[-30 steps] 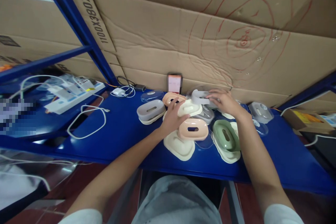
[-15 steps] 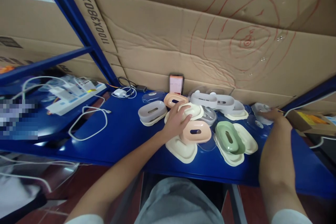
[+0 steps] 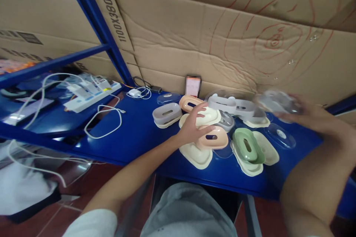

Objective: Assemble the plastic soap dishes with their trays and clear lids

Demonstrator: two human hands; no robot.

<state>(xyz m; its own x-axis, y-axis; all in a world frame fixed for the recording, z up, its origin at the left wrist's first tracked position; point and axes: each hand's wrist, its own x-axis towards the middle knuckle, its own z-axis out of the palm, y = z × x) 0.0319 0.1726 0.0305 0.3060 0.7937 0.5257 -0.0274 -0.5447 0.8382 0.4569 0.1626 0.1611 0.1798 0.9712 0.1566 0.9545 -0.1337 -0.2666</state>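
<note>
Lifted off the surface [image 3: 139, 126] since the earlier frame, a clear box [image 3: 275, 103] is held by the right hand [image 3: 302, 111], three o'clock from the cream lid [image 3: 210, 117]; left hand [image 3: 191, 126] lies against that lid, fingers wide. Green box [image 3: 252, 150]: four; peach box [image 3: 219, 143], crowding: five; phone [image 3: 193, 88]: eleven.

Right fingers [image 3: 289, 117] hold a blurred, probably transparent cover [image 3: 278, 100] above the blue table [image 3: 139, 127].

R hand [image 3: 302, 110] now up w/ clear pc. [image 3: 278, 103]
</note>
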